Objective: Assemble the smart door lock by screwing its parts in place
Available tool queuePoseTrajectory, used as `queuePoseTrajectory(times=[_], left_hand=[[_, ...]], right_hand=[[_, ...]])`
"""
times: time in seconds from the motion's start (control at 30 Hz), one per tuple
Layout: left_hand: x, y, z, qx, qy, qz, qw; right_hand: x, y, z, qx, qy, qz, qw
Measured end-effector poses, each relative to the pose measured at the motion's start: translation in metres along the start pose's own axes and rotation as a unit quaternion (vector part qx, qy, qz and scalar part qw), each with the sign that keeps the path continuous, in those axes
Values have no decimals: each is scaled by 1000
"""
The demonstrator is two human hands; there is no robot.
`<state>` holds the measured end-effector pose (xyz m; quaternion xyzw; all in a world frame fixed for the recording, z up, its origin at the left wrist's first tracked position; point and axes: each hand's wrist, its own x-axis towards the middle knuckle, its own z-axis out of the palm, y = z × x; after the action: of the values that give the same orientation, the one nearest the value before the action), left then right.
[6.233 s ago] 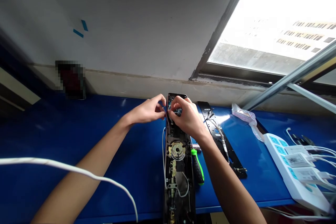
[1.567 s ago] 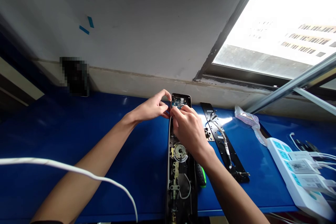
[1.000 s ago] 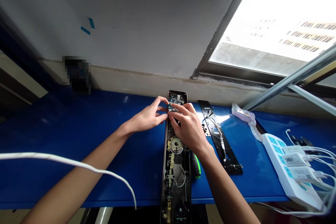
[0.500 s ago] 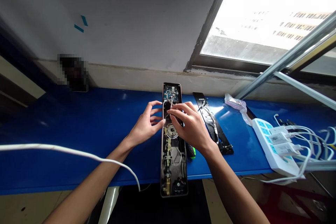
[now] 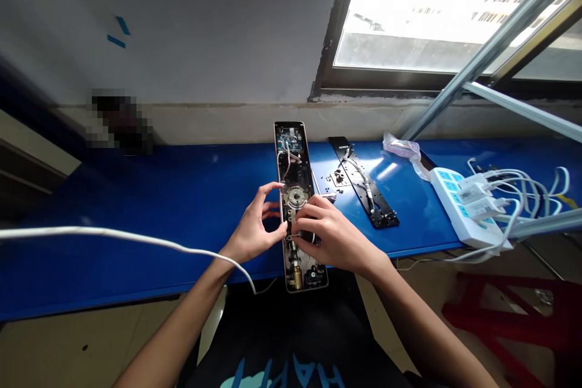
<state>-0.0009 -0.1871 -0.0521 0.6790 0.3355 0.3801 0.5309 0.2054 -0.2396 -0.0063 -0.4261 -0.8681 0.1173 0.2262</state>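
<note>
A long, narrow open lock-like housing (image 5: 288, 282) lies lengthwise before me, its near end past the bench edge. Inside are a blue circuit board (image 5: 291, 140) at the far end, a round metal disc (image 5: 297, 196) in the middle and a brass-coloured cylinder (image 5: 297, 276) near me. My left hand (image 5: 254, 224) is at the housing's left edge, fingers spread, with thumb and index fingertips at the rim. Over the lower half, just below the disc, my right hand (image 5: 334, 231) has its fingertips pinched together. A thin white wire shows beside them, but what they hold is hidden.
Right of the housing lie small black screws (image 5: 339, 177) and a black perforated plate (image 5: 364, 182) with cables. Farther right are a plastic bag (image 5: 402, 147) and a white power strip (image 5: 454, 209) with chargers. A white cable (image 5: 136, 235) crosses above my left forearm; a red stool (image 5: 504, 309) stands below.
Both hands have moved along the housing towards me, the right from above the disc to below it. My view has shifted, and the small screws on the bench now show.
</note>
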Motion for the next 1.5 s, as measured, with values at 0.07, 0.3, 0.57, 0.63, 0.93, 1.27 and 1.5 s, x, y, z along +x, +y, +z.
queuePoseTrajectory(times=[0.07,0.3,0.57,0.63,0.93,1.27,1.5], left_hand=[[-5,-3,4,-12,3,-4,1000],[-16,-12,15,-67,13,-44,997],[-14,-14,12,-84,3,-51,995],[-13,-13,11,-84,2,-55,995],[-13,-13,9,-48,5,-49,998],[17,15,10,306,105,194,926],[67,24,1,337,17,286,897]], right_hand=[[-6,-1,-1,-11,-10,1,1000],[-17,2,-2,-89,-80,-22,993],[-21,3,-2,-118,-101,-40,987],[-21,3,-2,-120,-107,-42,986],[-22,3,-6,-41,-63,-16,997],[-9,34,-5,117,106,289,944],[13,60,-5,267,103,317,904]])
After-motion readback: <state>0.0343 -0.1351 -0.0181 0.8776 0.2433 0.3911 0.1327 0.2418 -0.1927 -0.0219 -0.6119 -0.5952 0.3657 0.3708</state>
